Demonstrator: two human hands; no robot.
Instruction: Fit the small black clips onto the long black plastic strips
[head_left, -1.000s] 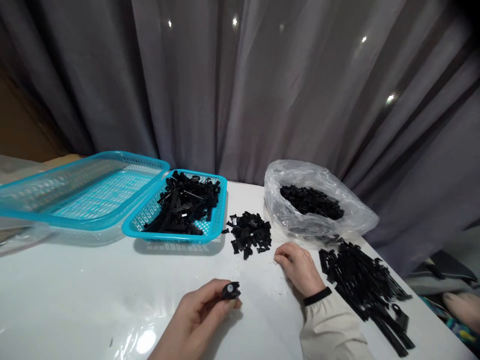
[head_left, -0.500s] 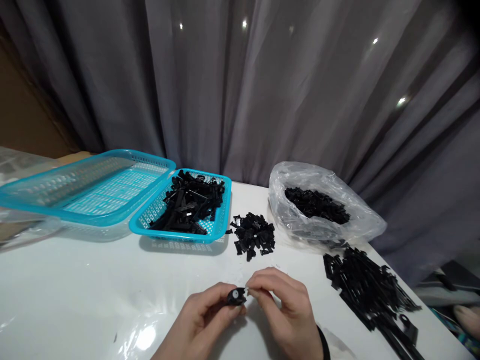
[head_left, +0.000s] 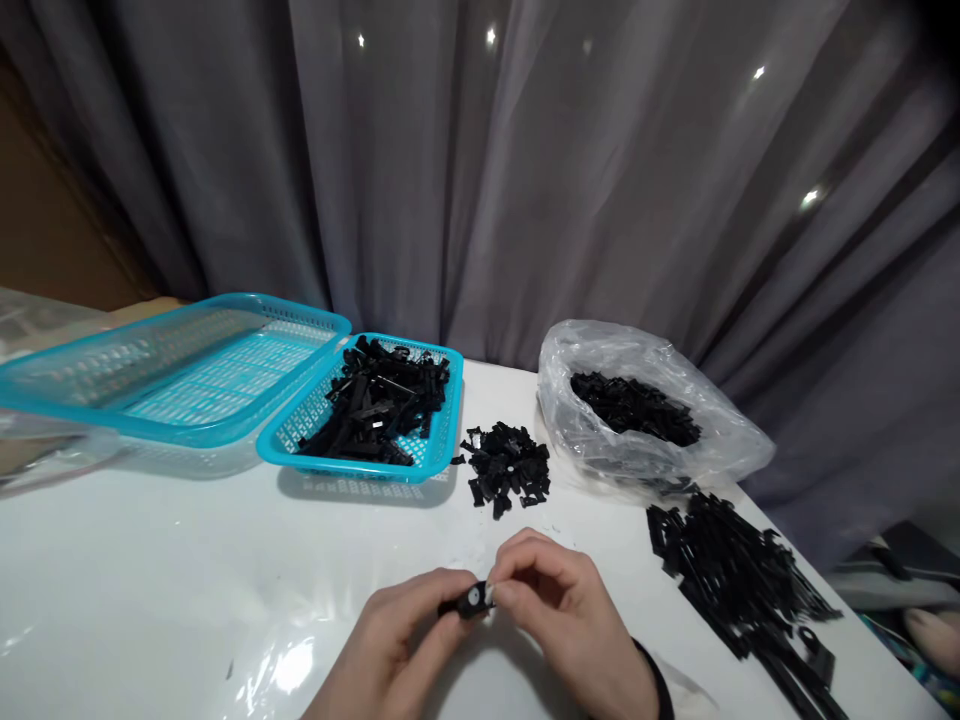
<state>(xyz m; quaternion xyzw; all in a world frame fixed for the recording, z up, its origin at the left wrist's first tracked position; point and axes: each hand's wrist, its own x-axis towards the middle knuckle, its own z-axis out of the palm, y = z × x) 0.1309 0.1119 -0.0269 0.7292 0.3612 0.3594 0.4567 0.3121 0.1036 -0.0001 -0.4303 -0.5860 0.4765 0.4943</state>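
Observation:
A small black plastic part (head_left: 470,600) with a pale round spot sits between both my hands, low in the middle of the white table (head_left: 150,560). My left hand (head_left: 397,655) grips it from the left with curled fingers. My right hand (head_left: 574,620) pinches its right end with thumb and fingertips. A little heap of small black pieces (head_left: 506,470) lies just beyond my hands.
A small turquoise basket (head_left: 442,440) holds long black parts; a larger turquoise basket (head_left: 112,420) stands to its left. A clear plastic bag (head_left: 645,350) of black pieces sits at the right. A pile of long black strips (head_left: 739,575) lies right of my hands. A grey curtain hangs behind.
My right hand left the table near the strips and came to the part held in my left hand. It now pinches the part's right end.

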